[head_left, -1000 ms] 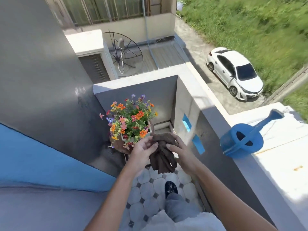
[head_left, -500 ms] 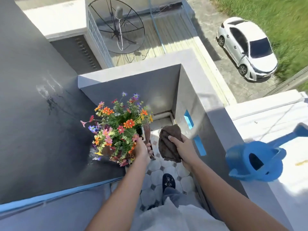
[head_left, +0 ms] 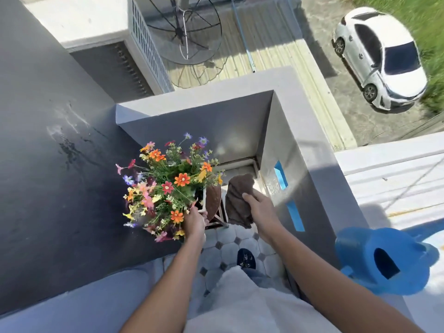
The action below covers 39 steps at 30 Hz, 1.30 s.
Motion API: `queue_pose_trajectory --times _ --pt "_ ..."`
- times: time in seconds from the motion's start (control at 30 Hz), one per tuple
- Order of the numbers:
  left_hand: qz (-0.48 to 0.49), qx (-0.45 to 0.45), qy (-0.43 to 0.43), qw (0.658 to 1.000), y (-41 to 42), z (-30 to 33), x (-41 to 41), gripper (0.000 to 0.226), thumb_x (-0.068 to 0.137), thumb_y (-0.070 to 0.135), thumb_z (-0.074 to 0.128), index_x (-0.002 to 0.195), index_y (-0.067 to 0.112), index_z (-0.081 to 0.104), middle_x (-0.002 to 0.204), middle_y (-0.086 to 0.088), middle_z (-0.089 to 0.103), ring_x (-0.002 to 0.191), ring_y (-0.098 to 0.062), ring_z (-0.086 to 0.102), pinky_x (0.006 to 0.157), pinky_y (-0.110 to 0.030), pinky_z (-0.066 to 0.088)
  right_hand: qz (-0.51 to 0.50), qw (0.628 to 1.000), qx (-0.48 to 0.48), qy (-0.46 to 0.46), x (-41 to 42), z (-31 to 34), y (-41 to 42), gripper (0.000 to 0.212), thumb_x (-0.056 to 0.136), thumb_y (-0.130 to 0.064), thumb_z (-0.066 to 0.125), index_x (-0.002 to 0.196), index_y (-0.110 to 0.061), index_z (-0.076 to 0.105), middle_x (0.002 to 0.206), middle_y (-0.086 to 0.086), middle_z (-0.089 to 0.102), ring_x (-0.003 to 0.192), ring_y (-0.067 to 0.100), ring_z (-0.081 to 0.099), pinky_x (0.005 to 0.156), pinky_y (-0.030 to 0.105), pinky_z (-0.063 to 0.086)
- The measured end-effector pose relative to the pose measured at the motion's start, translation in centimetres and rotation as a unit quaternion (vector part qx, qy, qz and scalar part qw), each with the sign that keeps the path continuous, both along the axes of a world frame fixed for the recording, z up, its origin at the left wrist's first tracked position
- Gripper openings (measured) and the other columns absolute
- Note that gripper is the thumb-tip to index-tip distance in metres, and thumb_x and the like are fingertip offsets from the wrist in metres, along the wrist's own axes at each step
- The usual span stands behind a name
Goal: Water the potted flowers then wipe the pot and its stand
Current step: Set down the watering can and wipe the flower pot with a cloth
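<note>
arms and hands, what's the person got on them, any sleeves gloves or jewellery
Both forearms are bare, with no sleeves in view. The left hand and right hand wear no gloves, and no watch, ring or bracelet shows. The fingers are uncovered.

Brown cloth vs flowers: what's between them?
In the head view, the pot's brown rim and part of its stand lie between the cloth and flowers.

Past the balcony wall (head_left: 300, 121) I see a white car (head_left: 382, 58) parked on the concrete below, beside a strip of grass (head_left: 425, 18). A black mesh satellite dish (head_left: 185, 30) sits on the lower roof (head_left: 266, 44). Two blue tape strips (head_left: 281, 175) mark the wall's inner face. The floor (head_left: 228, 248) shows pale octagonal tiles, with my dark shoe (head_left: 246, 258) on them.
</note>
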State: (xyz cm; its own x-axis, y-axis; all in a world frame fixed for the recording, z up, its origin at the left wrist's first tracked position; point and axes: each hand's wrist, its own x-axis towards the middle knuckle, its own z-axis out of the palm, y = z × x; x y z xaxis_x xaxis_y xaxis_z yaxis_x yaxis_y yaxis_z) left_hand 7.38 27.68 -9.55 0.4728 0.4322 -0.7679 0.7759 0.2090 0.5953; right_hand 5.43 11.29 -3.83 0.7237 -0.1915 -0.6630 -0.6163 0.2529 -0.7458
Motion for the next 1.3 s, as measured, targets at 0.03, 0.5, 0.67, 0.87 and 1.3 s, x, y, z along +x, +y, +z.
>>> queue_pose_trajectory --times 0.03,0.5,0.67,0.87,1.3 --pt "0.004 0.005 -0.009 1.0 0.9 0.6 0.2 0.027 0.103 0.018 0.038 0.093 0.001 0.058 0.06 -0.006 0.06 0.055 -0.017 0.047 0.048 -0.027 0.031 0.007 1.0 -0.004 -0.006 0.2 0.0 0.1 0.021 0.098 -0.015 0.056 0.095 -0.026 0.074 0.097 0.008 0.077 0.092 0.028 0.073 0.081 0.042 0.061" --pt "-0.083 -0.201 -0.079 0.973 8.3 13.7 -2.6 0.009 0.097 0.007 0.042 0.091 0.003 0.048 0.06 -0.01 0.049 0.038 -0.009 0.028 0.034 -0.02 0.022 0.078 0.952 -0.248 -0.163 5.7 4.6 7.9 0.029 0.091 -0.047 0.05 0.075 -0.027 0.065 0.094 0.011 0.058 0.081 0.022 0.055 0.073 0.032 0.043" --pt "-0.068 -0.229 -0.129 0.962 9.1 17.2 -1.8 0.011 0.097 0.005 0.041 0.087 0.006 0.047 0.051 -0.003 0.045 0.033 -0.007 0.029 0.032 -0.019 0.021 0.089 0.901 -0.309 -0.293 0.8 8.2 13.7 0.026 0.096 -0.035 0.052 0.097 -0.017 0.071 0.104 0.006 0.054 0.094 0.022 0.056 0.08 0.035 0.045" --pt "-0.118 -0.214 -0.154 0.957 11.3 20.0 -2.3 0.021 0.095 0.006 0.042 0.076 0.004 0.049 0.052 -0.002 0.045 0.032 -0.005 0.029 0.033 -0.018 0.019 0.081 0.862 -0.329 -0.378 -4.1 8.5 15.9 0.025 0.093 -0.027 0.055 0.106 -0.017 0.073 0.11 0.001 0.056 0.105 0.023 0.055 0.088 0.033 0.046" --pt "-0.069 -0.277 -0.188 0.94 12.7 23.7 -4.1 0.019 0.096 0.006 0.044 0.077 0.007 0.048 0.063 -0.006 0.044 0.031 -0.006 0.032 0.033 -0.017 0.026 0.041 0.858 -0.339 -0.383 -2.7 14.4 18.2 0.018 0.097 -0.027 0.055 0.101 -0.021 0.072 0.106 0.002 0.053 0.093 0.016 0.055 0.077 0.028 0.045"
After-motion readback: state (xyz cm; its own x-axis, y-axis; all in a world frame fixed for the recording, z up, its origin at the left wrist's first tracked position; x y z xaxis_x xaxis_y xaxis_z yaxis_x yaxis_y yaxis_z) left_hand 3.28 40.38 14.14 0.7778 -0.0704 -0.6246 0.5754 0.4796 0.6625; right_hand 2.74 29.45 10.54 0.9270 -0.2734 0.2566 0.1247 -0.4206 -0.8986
